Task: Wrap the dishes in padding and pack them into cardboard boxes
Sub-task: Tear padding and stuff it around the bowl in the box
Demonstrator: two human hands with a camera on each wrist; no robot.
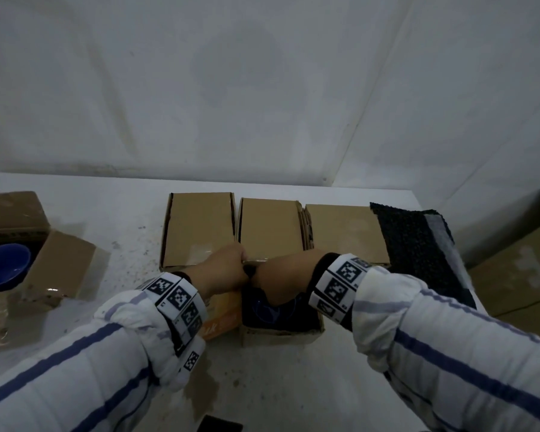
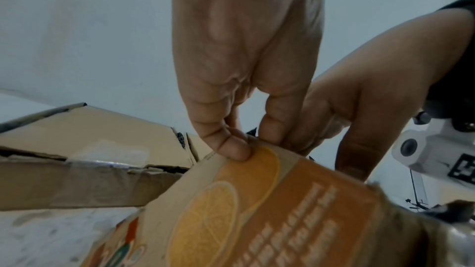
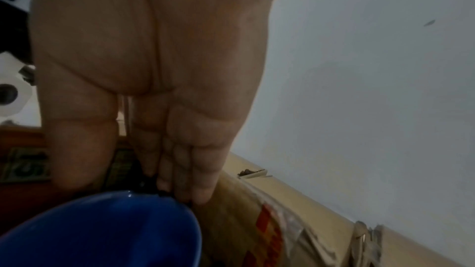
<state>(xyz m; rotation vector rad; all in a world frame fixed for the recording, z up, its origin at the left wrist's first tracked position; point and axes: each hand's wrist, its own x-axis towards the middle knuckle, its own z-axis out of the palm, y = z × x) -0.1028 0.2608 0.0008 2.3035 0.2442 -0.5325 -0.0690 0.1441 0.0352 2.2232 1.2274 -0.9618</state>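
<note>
Left hand [image 2: 246, 58] pinching the top edge of an orange printed flap [image 2: 270, 200] of the open cardboard box [image 1: 278, 333], thumb in front and fingers behind. Right hand [image 1: 282, 283] reaching down into the same box, fingers [image 3: 195, 172] straight and together, tips between a blue bowl [image 3: 102, 230] and the inner wall, holding nothing. Bowl sitting inside the box on dark padding [image 1: 306, 319], at the near middle of the white table [image 1: 122, 213]. Behind it, three closed cardboard boxes [image 1: 197, 229] in a row, touching each other. Black foam sheet [image 1: 418, 247] just right of the row. At far left, another open box [image 1: 63, 260] with a second blue bowl [image 1: 3, 266] inside.
</note>
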